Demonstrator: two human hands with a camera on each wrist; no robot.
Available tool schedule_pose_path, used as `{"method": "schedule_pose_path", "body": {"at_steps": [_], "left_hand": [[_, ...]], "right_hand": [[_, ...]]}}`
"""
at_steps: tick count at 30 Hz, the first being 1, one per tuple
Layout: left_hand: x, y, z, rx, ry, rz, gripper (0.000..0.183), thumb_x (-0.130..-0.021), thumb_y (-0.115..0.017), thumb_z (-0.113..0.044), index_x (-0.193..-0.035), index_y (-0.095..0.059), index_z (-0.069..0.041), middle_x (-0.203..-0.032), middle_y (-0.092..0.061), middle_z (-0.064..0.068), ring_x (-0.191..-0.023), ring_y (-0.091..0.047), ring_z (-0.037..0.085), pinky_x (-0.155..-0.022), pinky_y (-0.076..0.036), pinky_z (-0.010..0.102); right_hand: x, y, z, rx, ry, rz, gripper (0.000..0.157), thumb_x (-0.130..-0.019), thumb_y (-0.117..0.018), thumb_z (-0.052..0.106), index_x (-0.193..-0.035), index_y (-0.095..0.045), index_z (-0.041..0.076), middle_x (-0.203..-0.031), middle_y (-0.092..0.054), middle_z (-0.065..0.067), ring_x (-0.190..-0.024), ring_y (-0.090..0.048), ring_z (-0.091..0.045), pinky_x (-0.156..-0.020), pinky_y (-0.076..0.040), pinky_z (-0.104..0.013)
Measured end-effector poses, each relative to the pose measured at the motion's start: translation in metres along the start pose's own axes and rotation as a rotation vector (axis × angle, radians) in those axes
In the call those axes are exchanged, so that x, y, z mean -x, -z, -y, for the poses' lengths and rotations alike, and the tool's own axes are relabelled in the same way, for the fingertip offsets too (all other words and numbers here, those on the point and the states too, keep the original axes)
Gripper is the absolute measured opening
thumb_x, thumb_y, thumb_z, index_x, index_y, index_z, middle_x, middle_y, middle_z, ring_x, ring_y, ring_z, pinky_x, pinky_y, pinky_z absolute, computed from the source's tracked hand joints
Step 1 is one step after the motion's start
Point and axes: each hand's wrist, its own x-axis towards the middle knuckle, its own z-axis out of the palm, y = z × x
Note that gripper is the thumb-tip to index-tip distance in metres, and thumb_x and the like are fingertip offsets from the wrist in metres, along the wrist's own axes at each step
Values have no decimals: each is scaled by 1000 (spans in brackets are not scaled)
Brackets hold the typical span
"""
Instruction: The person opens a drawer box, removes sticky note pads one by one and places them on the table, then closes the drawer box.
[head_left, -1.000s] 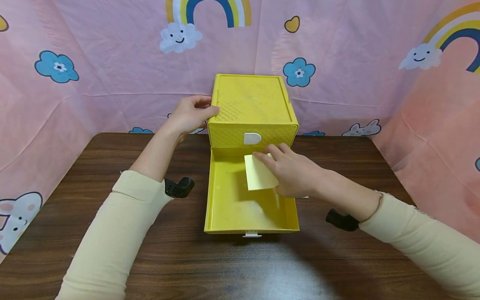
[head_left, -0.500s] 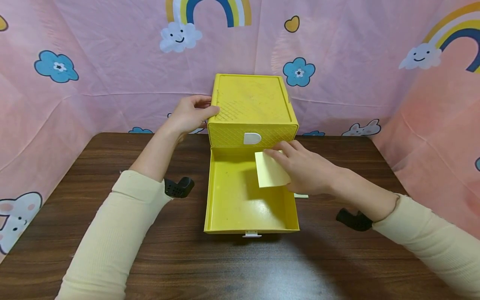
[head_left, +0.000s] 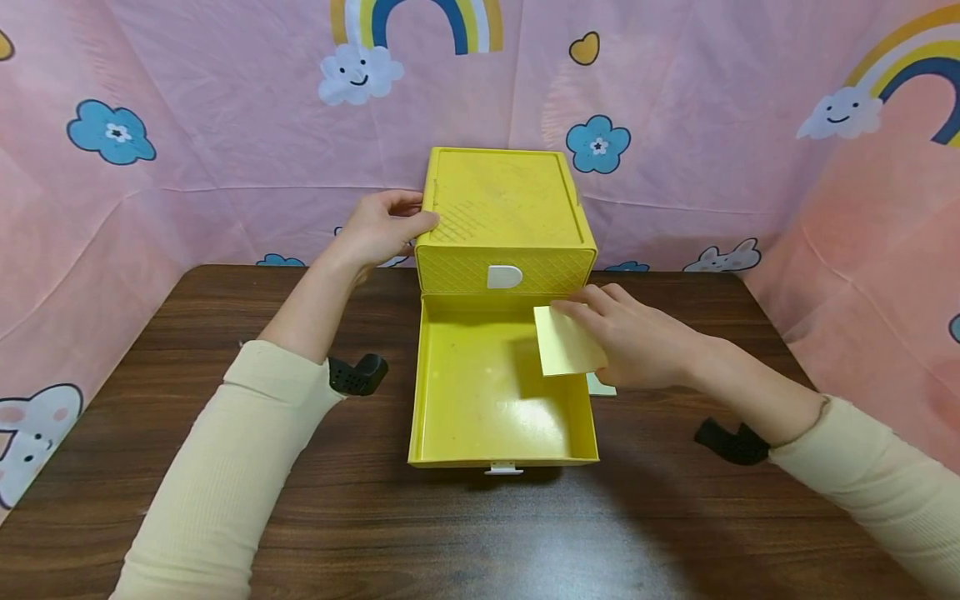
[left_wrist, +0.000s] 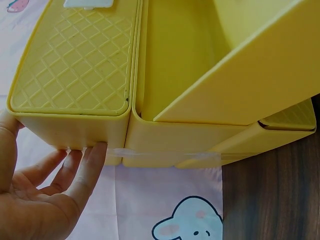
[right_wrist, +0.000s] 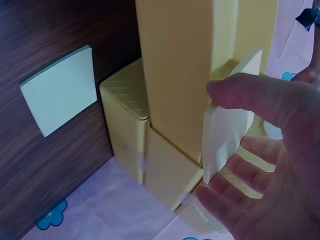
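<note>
My left hand (head_left: 381,225) touches the yellow drawer cabinet (head_left: 510,196) at its left side, thumb on the top edge. In the left wrist view its fingers (left_wrist: 90,167) press the side wall, fairly straight. The middle drawer (head_left: 480,408) is pulled out, with a bare bottom. Over the drawer's right side, my right hand (head_left: 637,337) pinches a pale yellow pad of sticky notes (head_left: 564,343), thumb on one face and fingers behind. A pale green pad of sticky notes (right_wrist: 60,90) lies on the table right of the drawer, partly hidden in the head view.
The cabinet stands at the back of the dark wooden table (head_left: 337,517), in front of a pink patterned cloth (head_left: 262,100). Its top drawer (head_left: 461,271) and bottom drawer (left_wrist: 290,117) are closed. A black camera mount (head_left: 358,375) sits on the left wrist.
My right hand has moved to the right with the yellow pad, from the drawer's middle to its right wall. More of the green pad shows. My left hand stays in place.
</note>
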Motion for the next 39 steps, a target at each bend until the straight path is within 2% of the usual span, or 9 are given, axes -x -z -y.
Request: {"method": "schedule_pose_path", "body": {"at_steps": [6,13,20,29,33,39], "left_hand": [[1,0,0,-1,3,-1,57,-91,-57,-28,-141,-37,-10,-137,-40,9,-114,-51,21,-88,-51,33],[0,0,0,-4,-5,6,57,-91,-57,-29,-141,-37,-10,-137,-41,10,-115,-51,22,-88,-51,33],[0,1,0,-6,3,8,59,-91,-57,-30,-142,-34,-11,-138,-39,9,-117,-50,21,-88,-51,32],[1,1,-1,2,6,10,58,-91,-56,-29,-142,-36,-11,-138,-39,10,-117,-50,22,-89,-51,33],[1,0,-1,4,4,11,58,-91,-57,-29,-142,-35,-10,-138,-39,11,-117,-49,22,-89,-51,33],[0,1,1,-4,0,9,59,-91,-57,-29,-143,-34,-11,-139,-39,9,-118,-49,21,-89,-51,33]], "right_hand": [[7,-5,-9,-15,-1,-2,82,-62,-79,8,-134,-40,4,-122,-45,-14,-109,-42,-31,-82,-49,-40],[16,-8,-18,-51,-22,-7,81,-64,-78,11,-135,-41,5,-121,-46,-12,-106,-44,-29,-82,-47,-39],[24,-14,-26,-70,-20,-28,82,-63,-80,11,-134,-41,2,-120,-47,-14,-103,-45,-29,-79,-47,-38],[34,-16,-33,-85,-75,9,83,-65,-78,8,-137,-36,4,-125,-44,-14,-107,-43,-29,-79,-47,-37],[38,-19,-36,-87,-74,17,82,-67,-76,7,-138,-35,5,-127,-43,-14,-108,-44,-30,-80,-47,-38],[42,-27,-42,-96,-63,7,83,-64,-79,5,-136,-37,2,-124,-45,-16,-105,-45,-30,-80,-47,-39]]}}
